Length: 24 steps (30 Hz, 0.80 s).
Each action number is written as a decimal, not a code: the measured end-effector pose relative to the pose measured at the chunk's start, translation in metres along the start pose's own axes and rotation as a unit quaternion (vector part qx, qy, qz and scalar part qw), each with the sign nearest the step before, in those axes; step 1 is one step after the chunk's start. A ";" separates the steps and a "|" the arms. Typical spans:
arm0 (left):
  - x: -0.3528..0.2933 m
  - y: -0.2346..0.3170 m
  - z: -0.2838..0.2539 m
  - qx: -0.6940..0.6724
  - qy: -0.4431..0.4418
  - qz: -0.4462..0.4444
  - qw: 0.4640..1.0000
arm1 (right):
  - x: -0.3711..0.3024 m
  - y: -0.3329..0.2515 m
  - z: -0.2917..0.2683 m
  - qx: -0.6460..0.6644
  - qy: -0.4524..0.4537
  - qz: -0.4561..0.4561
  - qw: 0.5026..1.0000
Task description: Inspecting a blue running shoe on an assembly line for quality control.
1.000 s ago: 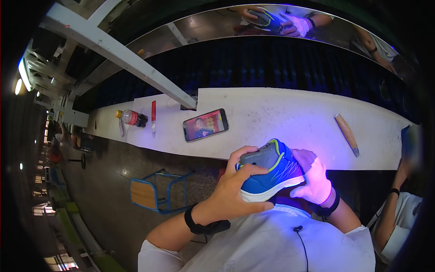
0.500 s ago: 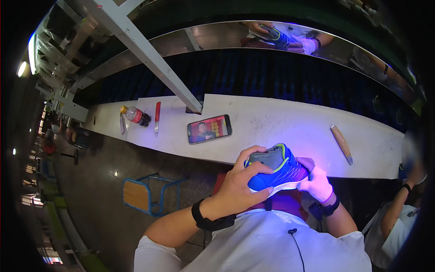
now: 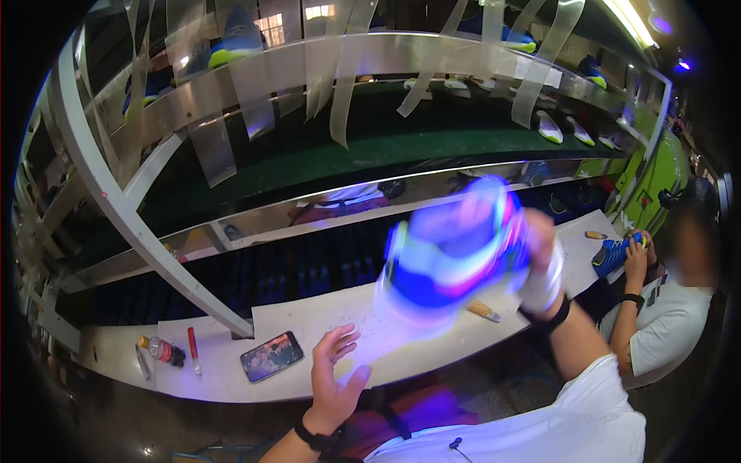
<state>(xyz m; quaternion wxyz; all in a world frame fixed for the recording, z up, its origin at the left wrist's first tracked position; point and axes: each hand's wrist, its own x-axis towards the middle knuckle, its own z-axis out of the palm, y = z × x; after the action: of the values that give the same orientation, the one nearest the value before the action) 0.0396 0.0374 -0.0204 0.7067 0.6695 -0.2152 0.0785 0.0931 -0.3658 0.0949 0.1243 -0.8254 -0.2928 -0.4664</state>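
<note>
A blue sneaker, smeared by motion, hangs in the air over the far part of the white worktable. My right hand grips it at its right end, with white glove cloth showing about the palm and wrist. Purple light falls on the shoe. Nearer and to the left, my left hand is held open over the table's front edge, fingers apart and nothing in them. Beneath the shoe's right side lies a knife with a wooden handle. A phone rests on the table left of my left hand.
A drink bottle and a red-handled blade lie at the table's left. A grey post slants down to the table. Behind runs a green conveyor belt under hanging clear strips. At right a co-worker handles another blue shoe.
My left hand has let go of the sneaker. My right hand has carried it up and away from my body, over the table. The view has tilted up, bringing the conveyor into sight.
</note>
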 end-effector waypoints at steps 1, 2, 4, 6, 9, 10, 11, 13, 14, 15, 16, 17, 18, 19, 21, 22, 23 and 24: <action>0.005 -0.018 0.001 0.102 -0.002 -0.032 0.994 | 0.044 0.027 -0.018 -0.058 0.036 -0.010 0.998; 0.009 -0.038 0.002 0.102 0.005 -0.034 0.994 | 0.088 0.052 -0.028 -0.160 0.079 -0.076 0.981; 0.004 -0.072 0.003 0.345 -0.039 -0.050 0.936 | 0.177 0.102 -0.040 -0.304 0.158 -0.100 0.934; -0.002 -0.099 0.003 0.413 -0.045 -0.023 0.909 | 0.244 0.148 -0.025 -0.452 0.110 0.003 0.885; -0.012 -0.117 0.003 0.421 0.004 0.049 0.906 | 0.269 0.203 0.029 -0.390 -0.118 0.102 0.908; -0.012 -0.118 0.003 0.420 -0.009 0.036 0.907 | 0.269 0.214 0.043 -0.376 -0.131 0.098 0.912; -0.012 -0.118 0.002 0.427 -0.001 0.023 0.904 | 0.263 0.218 0.057 -0.363 -0.137 0.096 0.917; -0.009 -0.115 0.002 0.412 0.002 0.033 0.911 | 0.255 0.204 0.080 -0.324 -0.134 0.068 0.934; -0.009 -0.112 0.004 0.416 -0.005 0.037 0.908 | 0.249 0.188 0.088 -0.296 -0.121 0.045 0.947; -0.007 -0.110 0.003 0.418 -0.004 0.030 0.908 | 0.240 0.164 0.095 -0.274 -0.088 -0.024 0.957; -0.006 -0.108 0.004 0.417 -0.003 0.035 0.908 | 0.224 0.137 0.101 -0.191 -0.080 -0.031 0.978; -0.005 -0.107 0.004 0.415 -0.002 0.040 0.909 | 0.202 0.108 0.105 -0.109 -0.078 -0.031 0.991; -0.004 -0.107 0.004 0.415 -0.008 0.037 0.909 | 0.171 0.077 0.107 -0.029 -0.072 -0.096 0.992; -0.004 -0.107 0.005 0.415 -0.006 0.038 0.909 | 0.131 0.047 0.107 0.063 -0.119 -0.040 0.990; -0.003 -0.109 0.005 0.415 -0.008 0.041 0.909 | 0.051 -0.002 0.103 0.132 -0.201 -0.017 0.971; -0.003 -0.110 0.005 0.420 -0.009 0.041 0.907 | 0.011 -0.020 0.100 0.201 -0.233 0.043 0.951; -0.003 -0.111 0.005 0.425 -0.010 0.041 0.904 | -0.029 -0.038 0.093 0.124 -0.272 0.044 0.953; -0.003 -0.112 0.005 0.426 -0.013 0.041 0.904 | -0.061 -0.049 0.090 0.170 -0.277 0.070 0.943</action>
<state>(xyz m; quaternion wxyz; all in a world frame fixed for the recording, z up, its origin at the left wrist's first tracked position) 0.0803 0.0229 -0.1241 0.3477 0.8981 -0.1980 0.1825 0.1028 -0.3059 -0.0079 0.2088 -0.9072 -0.3319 -0.1526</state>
